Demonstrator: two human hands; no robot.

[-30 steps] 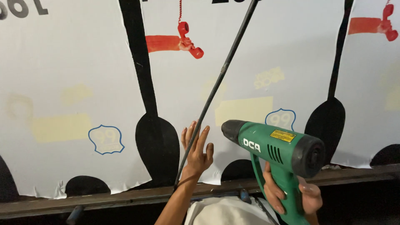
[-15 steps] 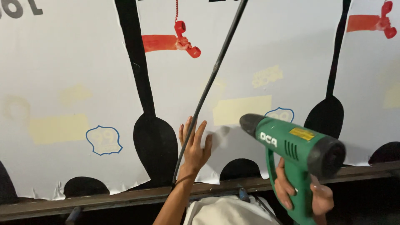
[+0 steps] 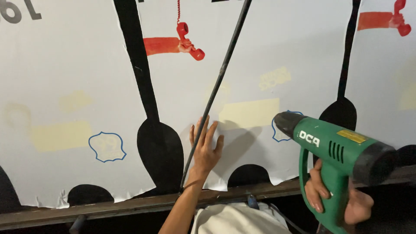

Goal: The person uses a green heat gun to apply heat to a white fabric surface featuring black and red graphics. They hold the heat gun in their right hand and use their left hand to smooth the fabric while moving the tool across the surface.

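My left hand (image 3: 205, 147) lies flat with fingers spread on a large white printed sheet (image 3: 277, 52), just right of a thin dark rod (image 3: 216, 86) that leans diagonally across the sheet. My right hand (image 3: 333, 201) grips the handle of a green and black heat gun (image 3: 342, 149). Its black nozzle points left at the sheet, near a blue-outlined patch and a pale yellow rectangle (image 3: 249, 112). The nozzle is a short way right of my left hand.
The sheet carries black spoon-like shapes (image 3: 158, 143), red arms holding telephones (image 3: 173, 43) and yellowish patches. A dark metal rail (image 3: 130, 206) runs along the sheet's lower edge. A pale cloth bundle (image 3: 234, 219) sits below the rail.
The heat gun and my right hand have drifted right and slightly down in view. My left hand stays flat on the sheet by the rod.
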